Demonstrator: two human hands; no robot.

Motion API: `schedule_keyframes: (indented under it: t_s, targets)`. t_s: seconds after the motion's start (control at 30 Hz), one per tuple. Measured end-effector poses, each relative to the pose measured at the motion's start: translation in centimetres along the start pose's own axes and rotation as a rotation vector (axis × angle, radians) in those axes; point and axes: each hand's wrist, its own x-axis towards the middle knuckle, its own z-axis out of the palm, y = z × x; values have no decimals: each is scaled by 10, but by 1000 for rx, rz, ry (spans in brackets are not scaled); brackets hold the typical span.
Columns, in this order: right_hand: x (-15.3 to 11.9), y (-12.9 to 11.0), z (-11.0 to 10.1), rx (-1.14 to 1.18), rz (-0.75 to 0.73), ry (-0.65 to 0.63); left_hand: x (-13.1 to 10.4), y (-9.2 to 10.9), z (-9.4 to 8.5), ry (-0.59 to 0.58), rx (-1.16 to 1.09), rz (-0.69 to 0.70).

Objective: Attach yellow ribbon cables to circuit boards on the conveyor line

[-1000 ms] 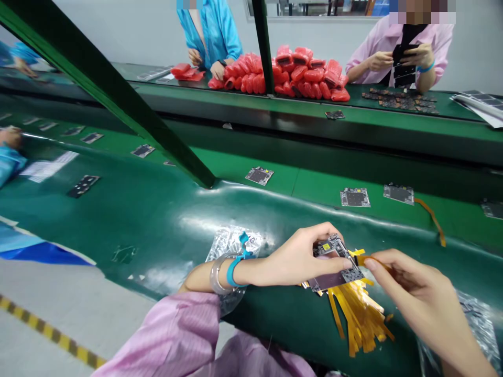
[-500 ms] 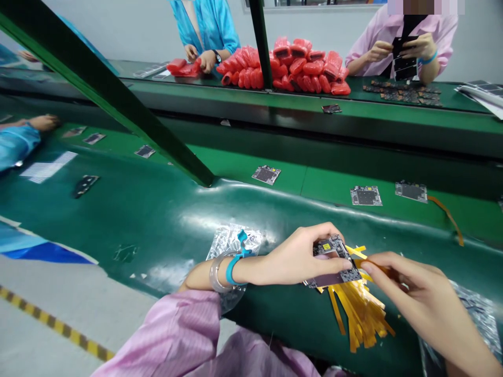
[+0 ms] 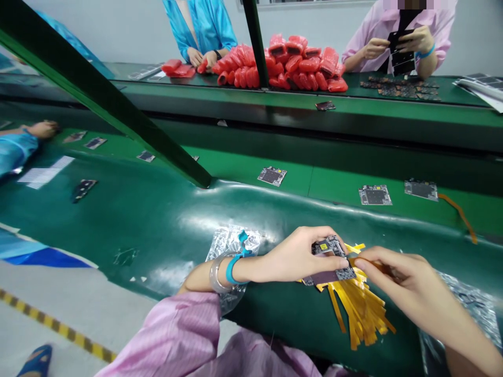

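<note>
A circuit board (image 3: 324,277) with a yellow square on it is gripped between the thumb and fingers of my left hand (image 3: 301,256), tilted above the bench. My right hand (image 3: 396,272) pinches an orange flex strip (image 3: 369,262) at the board's right edge; the strip's far end is hidden by my fingers. Beneath both hands, a fanned bundle of yellow-orange strips (image 3: 359,314) lies on the green mat (image 3: 157,209).
Boards (image 3: 272,176) lie on the green belt (image 3: 314,180), one with an orange strip. A slanted green post (image 3: 157,133) stands left of centre. Silvery bags (image 3: 231,241) flank my hands. Across are red packets (image 3: 310,65) and two people; another person's hand (image 3: 43,129) is at left.
My right hand has moved slightly left, closer to the board. Boards on the belt have shifted a little to the right. Across, the blue-sleeved person's hands have moved at the red packets.
</note>
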Motion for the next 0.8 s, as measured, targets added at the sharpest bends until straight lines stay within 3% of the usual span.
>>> schedule_keyframes:
  t_s: [0.13, 0.33, 0.5, 0.63, 0.67, 0.7, 0.8]
  targets:
    - [2, 0, 2, -14, -11, -14, 2, -5, 2, 45, 20, -81]
    - [7, 1, -1, 52, 72, 49, 10, -5, 0, 74, 47, 43]
    - [31, 3, 4, 118, 126, -80, 14, -5, -4, 91, 98, 78]
    - [70, 21, -7, 243, 102, 81, 4, 6, -6, 386, 258, 296]
    - [83, 27, -14, 214, 90, 161, -2, 9, -7, 367, 283, 325]
    - [97, 34, -22, 159, 87, 275, -10, 12, -8, 255, 299, 313]
    - [142, 56, -42, 75, 99, 449, -39, 9, -18, -298, 330, 97]
